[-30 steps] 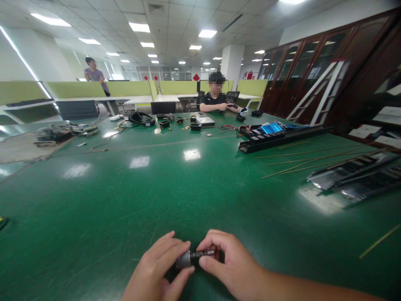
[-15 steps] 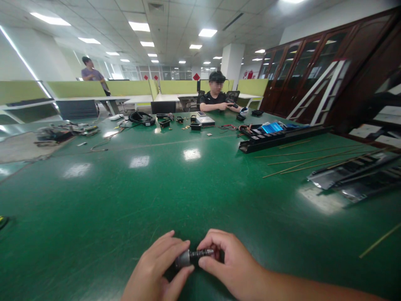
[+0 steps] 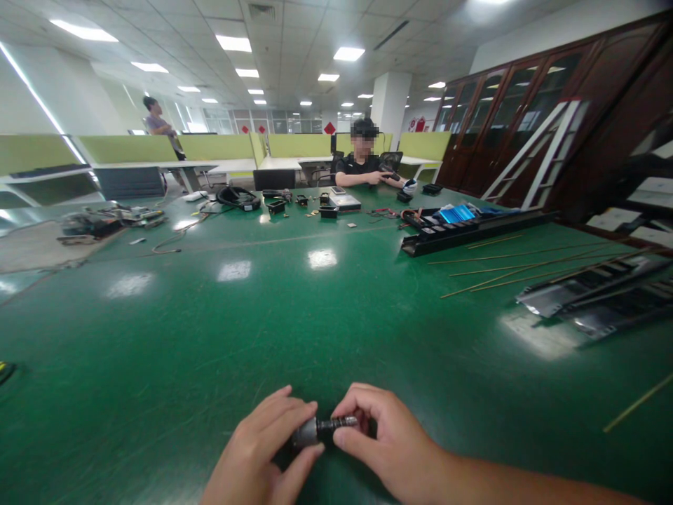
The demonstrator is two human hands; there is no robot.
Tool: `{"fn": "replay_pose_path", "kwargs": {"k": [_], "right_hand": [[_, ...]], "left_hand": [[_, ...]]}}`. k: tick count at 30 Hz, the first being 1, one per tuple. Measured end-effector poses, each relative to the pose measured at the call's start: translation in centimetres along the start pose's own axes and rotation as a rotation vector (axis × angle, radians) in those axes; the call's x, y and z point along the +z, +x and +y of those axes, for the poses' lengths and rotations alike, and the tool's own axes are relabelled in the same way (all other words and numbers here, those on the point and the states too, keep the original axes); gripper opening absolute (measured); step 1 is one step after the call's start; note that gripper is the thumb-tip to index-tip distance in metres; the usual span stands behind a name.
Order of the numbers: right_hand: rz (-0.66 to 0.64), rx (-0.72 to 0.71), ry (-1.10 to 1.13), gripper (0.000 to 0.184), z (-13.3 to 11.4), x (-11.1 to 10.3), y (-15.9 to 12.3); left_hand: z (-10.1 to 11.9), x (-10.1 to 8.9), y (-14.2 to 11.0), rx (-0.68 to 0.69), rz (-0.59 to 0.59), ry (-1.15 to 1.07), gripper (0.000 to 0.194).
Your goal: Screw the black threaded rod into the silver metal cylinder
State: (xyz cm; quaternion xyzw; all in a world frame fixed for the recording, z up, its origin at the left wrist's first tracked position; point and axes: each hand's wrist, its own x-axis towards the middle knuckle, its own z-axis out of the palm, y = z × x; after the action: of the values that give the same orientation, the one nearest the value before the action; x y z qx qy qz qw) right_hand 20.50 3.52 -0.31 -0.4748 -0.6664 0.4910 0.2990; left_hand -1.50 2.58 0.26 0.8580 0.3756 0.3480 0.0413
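Metal part (image 3: 306,433) lies crosswise, thick end leftward
Left hand (image 3: 255,445) grips that end, right hand (image 3: 392,431) pinches the slim end

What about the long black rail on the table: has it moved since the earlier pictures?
No; the black rail lies where it did, its far end in front of the ladder.
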Motion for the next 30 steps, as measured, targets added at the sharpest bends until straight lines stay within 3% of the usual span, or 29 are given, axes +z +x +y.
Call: {"fn": "replay_pose_path", "kwargs": {"k": [30], "right_hand": [[-0.004, -0.016, -0.012, 0.01, -0.12, -0.13, -0.02]], "left_hand": [[-0.32, 0.2, 0.1, 0.001, 0.012, 0.002, 0.03]]}}
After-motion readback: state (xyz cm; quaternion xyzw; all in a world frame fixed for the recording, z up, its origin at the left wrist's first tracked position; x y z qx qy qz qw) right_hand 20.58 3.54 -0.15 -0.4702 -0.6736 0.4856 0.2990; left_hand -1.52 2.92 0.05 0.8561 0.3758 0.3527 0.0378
